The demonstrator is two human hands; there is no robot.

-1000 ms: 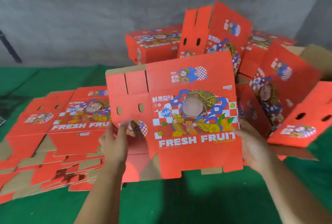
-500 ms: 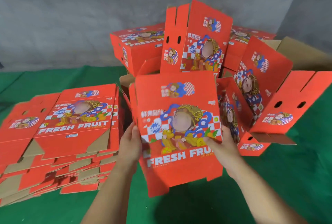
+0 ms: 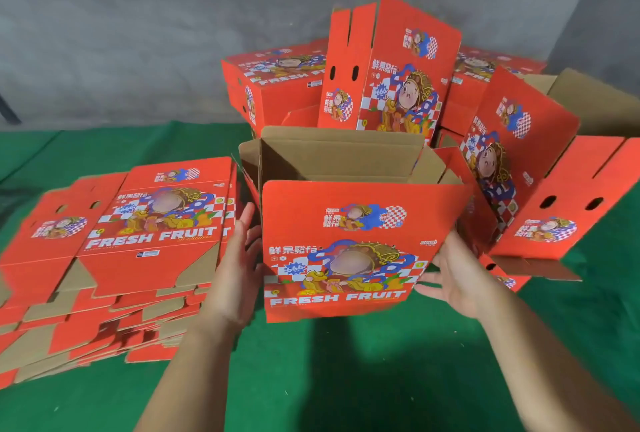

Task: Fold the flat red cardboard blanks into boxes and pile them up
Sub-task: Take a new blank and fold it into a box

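While fingers stay straight, left hand (image 3: 239, 269), right hand (image 3: 453, 276), flanking box (image 3: 346, 251), grip spread

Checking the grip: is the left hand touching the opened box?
Touching. The head view shows the left hand with straight fingers against the opened box side.
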